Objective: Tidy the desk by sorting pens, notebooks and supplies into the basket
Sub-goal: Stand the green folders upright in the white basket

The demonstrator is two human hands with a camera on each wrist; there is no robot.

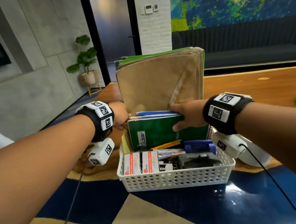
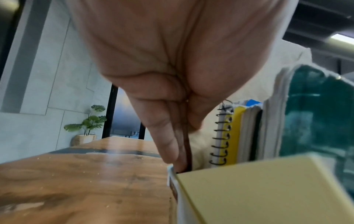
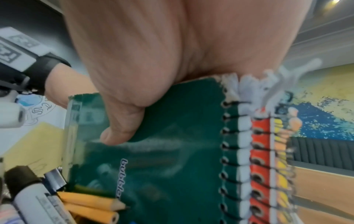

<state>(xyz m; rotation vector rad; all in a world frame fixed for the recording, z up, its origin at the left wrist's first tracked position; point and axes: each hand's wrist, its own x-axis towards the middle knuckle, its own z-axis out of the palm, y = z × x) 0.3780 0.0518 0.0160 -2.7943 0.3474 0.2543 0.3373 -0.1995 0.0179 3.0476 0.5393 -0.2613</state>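
Right hand (image 1: 186, 114) grips the green notebook (image 1: 157, 131), left hand (image 1: 120, 116) pinches the stack's edge; basket (image 1: 172, 180) looks nearly packed, the sorting almost done.

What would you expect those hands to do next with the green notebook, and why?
Probably push the green notebook down until it seats, then let go. The right hand grips its top edge, thumb on the cover, and the left hand steadies the stack's other end. It stands upright in the white basket behind the pencils.
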